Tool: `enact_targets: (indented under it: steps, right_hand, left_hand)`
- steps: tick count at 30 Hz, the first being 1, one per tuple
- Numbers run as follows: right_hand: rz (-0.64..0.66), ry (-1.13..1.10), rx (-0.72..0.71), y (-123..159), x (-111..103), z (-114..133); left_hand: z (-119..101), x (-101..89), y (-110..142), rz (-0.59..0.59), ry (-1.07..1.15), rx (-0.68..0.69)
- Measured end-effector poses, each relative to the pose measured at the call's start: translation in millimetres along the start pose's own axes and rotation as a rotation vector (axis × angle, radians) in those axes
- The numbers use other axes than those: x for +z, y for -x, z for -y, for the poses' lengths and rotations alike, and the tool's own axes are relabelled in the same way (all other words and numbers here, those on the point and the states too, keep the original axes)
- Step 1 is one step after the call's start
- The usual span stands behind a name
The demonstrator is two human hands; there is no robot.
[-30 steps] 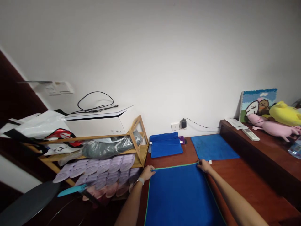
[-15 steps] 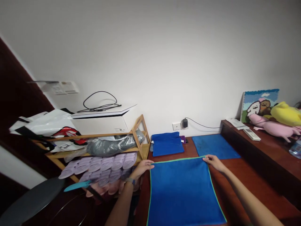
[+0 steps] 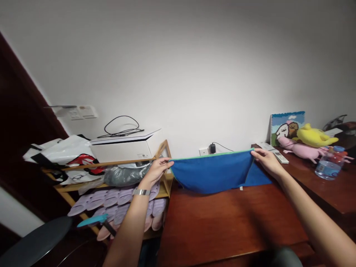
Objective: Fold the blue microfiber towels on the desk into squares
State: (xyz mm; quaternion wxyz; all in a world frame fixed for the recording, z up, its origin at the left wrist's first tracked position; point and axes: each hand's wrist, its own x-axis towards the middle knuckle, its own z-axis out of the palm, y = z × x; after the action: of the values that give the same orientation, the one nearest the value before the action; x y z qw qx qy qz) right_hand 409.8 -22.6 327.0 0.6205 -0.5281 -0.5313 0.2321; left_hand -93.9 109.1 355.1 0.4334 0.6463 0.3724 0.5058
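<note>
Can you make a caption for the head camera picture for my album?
Left hand and right hand hold up a blue cloth over the table.

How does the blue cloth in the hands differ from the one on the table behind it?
The held cloth hangs by its top edge; the lying cloth rests on the table. The held cloth shows green edging; the lying cloth's visible part shows none. Both are blue.

The wall (image 3: 189, 74) is palest toward 1 o'clock and greys upward to 12, a soft shadow darkens the table (image 3: 200, 218) between 4 and 5, 9 is gloomy, and the seat (image 3: 36, 239) at 8 looks stretched.
</note>
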Motion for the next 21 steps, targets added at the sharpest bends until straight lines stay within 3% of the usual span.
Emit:
enact_targets:
  steps: [6, 11, 15, 21]
  right_hand:
    - [-0.012, 0.018, -0.081, -10.1, -3.5, 31.8]
    - [0.000, 0.035, -0.110, -7.8, -13.7, 46.7]
    - [0.001, 0.041, -0.113, -8.4, -18.7, 48.6]
    - [-0.050, 0.046, -0.099, -8.9, -20.6, 38.5]
  left_hand:
    - [-32.2, 4.5, -16.8, 0.032, -0.109, 0.030]
    - [-49.5, 2.8, -20.3, -0.036, -0.137, 0.069]
    - [-55.1, 6.4, -21.1, -0.039, -0.116, 0.084]
    - [-53.2, 15.4, -14.2, -0.042, 0.042, -0.004]
